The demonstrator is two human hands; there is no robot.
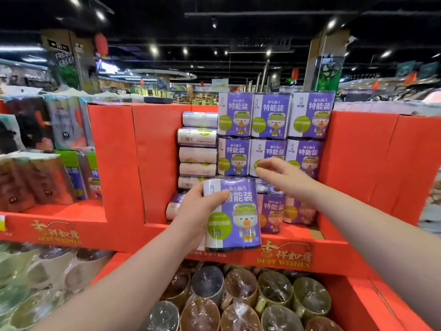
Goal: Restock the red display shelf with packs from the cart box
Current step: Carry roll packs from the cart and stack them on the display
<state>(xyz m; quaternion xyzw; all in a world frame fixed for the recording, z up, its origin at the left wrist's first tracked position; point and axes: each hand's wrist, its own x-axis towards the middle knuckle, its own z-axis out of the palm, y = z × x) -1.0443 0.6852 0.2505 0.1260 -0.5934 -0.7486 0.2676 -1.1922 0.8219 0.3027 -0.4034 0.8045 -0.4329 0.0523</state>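
My left hand (199, 211) grips a purple-and-white pack (235, 218) with a cartoon bear label, held upright in front of the red display shelf (353, 163). Behind it, matching packs (274, 115) stand stacked in rows in the shelf's middle bay, and more lie on their sides (198, 144) at the stack's left. My right hand (284, 175) reaches toward the stack with fingers loosely extended, holding nothing, just in front of the second row. The cart box is out of view.
The shelf's front lip (284, 256) carries gold "BEST WISHES" lettering. Below it a red bin holds several wrapped cups (241, 297). The left bay holds dark packs (35, 182) and other wrapped goods. Store aisles stretch behind.
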